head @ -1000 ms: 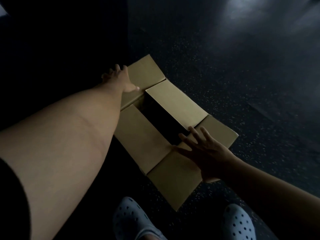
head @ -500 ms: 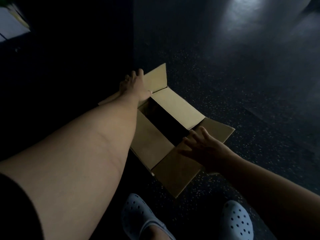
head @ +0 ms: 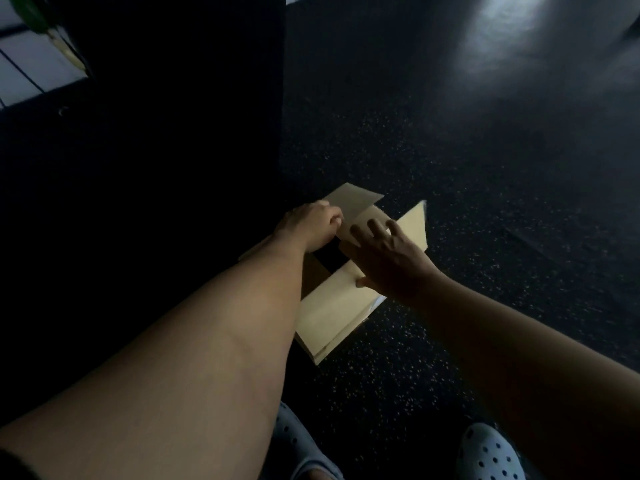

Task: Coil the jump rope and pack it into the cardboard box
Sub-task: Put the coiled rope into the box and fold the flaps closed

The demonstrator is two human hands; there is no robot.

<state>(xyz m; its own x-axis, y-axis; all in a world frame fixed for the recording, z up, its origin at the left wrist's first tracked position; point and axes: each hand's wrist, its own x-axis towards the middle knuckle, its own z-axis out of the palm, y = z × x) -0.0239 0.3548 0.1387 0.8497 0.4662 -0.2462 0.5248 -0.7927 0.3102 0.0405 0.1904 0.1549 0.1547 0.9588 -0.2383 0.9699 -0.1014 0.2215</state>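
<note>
A tan cardboard box (head: 332, 313) sits on the dark speckled floor in the middle of the head view. Its top flaps are partly folded in, and a dark gap shows between them. My left hand (head: 311, 225) rests at the box's far left edge, fingers curled on a flap. My right hand (head: 388, 254) lies spread flat on the right flap, pressing it toward the opening. The jump rope is not visible; the box's inside is too dark to see.
A black upright surface (head: 173, 133) stands to the left of the box. Light tiles (head: 24, 77) show at the top left. My two pale perforated clogs (head: 488, 455) are at the bottom edge. Dark speckled floor (head: 485, 202) spreads to the right.
The view has lifted and the box sits lower. My right hand moved from the near flap up onto the right flap. The flaps have folded further in, narrowing the dark opening.
</note>
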